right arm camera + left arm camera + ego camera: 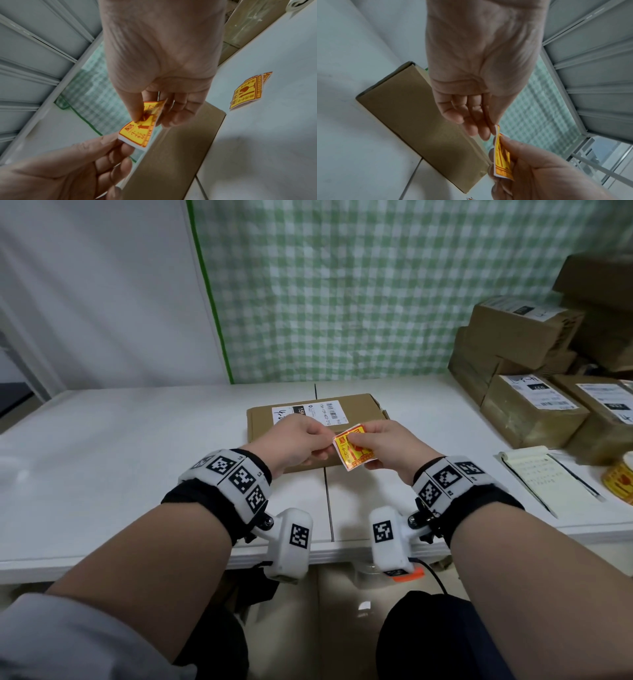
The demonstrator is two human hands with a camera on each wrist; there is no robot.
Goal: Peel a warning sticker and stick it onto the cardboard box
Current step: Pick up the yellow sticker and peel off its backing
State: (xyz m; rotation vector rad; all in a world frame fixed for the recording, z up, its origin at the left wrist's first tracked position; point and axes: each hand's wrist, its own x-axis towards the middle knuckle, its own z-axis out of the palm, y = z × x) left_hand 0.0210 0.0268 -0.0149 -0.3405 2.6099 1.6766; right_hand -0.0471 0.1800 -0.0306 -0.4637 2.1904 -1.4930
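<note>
Pinched between left hand and right hand above the near edge of the cardboard box: warning sticker, corner lifting from its backing, liable to curl onto itself or tear if pulled crooked, with bare box top beside the shipping label.
</note>
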